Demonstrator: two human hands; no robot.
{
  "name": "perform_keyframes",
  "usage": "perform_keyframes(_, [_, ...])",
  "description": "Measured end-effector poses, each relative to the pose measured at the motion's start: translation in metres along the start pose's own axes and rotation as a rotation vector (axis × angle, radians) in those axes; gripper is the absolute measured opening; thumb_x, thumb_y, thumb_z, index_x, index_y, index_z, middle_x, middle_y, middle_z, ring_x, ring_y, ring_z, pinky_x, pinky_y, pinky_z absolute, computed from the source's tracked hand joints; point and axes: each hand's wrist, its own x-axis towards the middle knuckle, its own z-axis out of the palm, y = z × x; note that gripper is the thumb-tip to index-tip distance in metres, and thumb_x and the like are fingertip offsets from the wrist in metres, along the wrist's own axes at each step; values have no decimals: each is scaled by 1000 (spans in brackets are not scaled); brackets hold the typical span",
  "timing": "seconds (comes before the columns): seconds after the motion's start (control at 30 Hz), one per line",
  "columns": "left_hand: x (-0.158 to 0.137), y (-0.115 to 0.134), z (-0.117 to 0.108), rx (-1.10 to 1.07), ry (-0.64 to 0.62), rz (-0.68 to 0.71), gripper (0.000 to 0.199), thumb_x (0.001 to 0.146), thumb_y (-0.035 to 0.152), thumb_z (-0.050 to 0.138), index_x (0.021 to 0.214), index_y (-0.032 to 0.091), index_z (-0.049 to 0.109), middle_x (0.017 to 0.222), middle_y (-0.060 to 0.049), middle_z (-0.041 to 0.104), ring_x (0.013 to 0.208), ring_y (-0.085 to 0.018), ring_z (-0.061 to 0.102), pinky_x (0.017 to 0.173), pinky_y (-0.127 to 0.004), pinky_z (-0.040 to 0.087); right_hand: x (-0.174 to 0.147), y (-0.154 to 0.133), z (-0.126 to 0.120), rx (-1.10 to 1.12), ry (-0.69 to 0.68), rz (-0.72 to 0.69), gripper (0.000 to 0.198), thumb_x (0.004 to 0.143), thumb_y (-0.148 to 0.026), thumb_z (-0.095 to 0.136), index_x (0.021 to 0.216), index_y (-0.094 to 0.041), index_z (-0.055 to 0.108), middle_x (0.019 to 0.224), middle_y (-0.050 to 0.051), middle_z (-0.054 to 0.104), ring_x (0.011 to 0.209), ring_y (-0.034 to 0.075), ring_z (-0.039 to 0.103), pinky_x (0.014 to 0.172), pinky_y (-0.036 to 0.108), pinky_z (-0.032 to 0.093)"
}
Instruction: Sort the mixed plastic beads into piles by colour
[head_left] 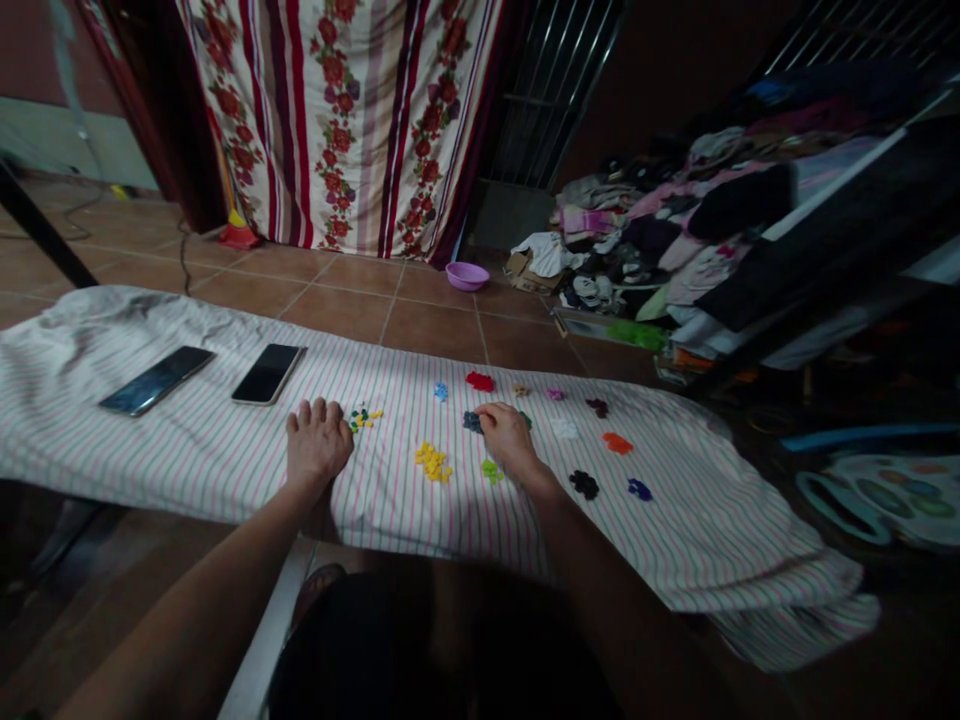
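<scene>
My left hand [319, 440] lies flat on the striped cloth [390, 510], its fingers stretched forward. Right beside it is a small mixed pile of yellow, green and white pieces [365, 418]. My right hand [510, 437] has its fingertips drawn together at the edge of a dark grey pile [472, 422]; whatever is between them is too small to make out. Dark green pieces [526, 420] show partly behind that hand. Close by are yellow pieces [433, 462], lime green pieces [491, 470], red pieces [480, 381] and light blue pieces [441, 392].
Two phones [268, 374] [157, 381] lie at the left of the cloth. Toward the right sit white [564, 428], orange [617, 443], black [583, 485] and dark blue [640, 489] piles. Beyond the cloth, a purple basin [466, 276] and heaped clothes [675, 220] rest on the tiled floor.
</scene>
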Motion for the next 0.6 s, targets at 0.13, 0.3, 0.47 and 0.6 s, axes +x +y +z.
perform_keyframes(0.13, [0, -1, 0, -10, 15, 3, 38, 92, 31, 29, 112, 14, 57, 124, -17, 55, 124, -33, 42, 99, -48, 29, 5, -23, 9, 32, -70, -75, 26, 83, -12, 47, 90, -19, 71, 93, 6, 71, 90, 18, 62, 86, 28, 43])
perform_keyframes(0.3, [1, -2, 2, -42, 22, -7, 38, 92, 31, 29, 113, 14, 57, 125, -18, 54, 124, -33, 42, 100, -49, 29, 10, -52, 23, 64, -124, -152, 27, 85, -11, 49, 93, -20, 72, 96, 5, 72, 91, 17, 63, 88, 28, 44])
perform_keyframes(0.47, [1, -3, 7, 8, 43, -19, 36, 92, 30, 31, 112, 16, 57, 128, -15, 54, 123, -32, 44, 100, -48, 31, 13, -89, 39, 92, -220, -261, 26, 87, -10, 49, 97, -18, 72, 96, 6, 72, 94, 17, 63, 90, 28, 44])
perform_keyframes(0.6, [1, -4, 9, 23, 59, -20, 37, 92, 30, 31, 114, 16, 57, 129, -15, 54, 126, -33, 43, 102, -49, 30, 14, -115, 54, 91, -262, -290, 29, 90, -11, 47, 105, -19, 70, 103, 7, 71, 98, 17, 62, 93, 28, 43])
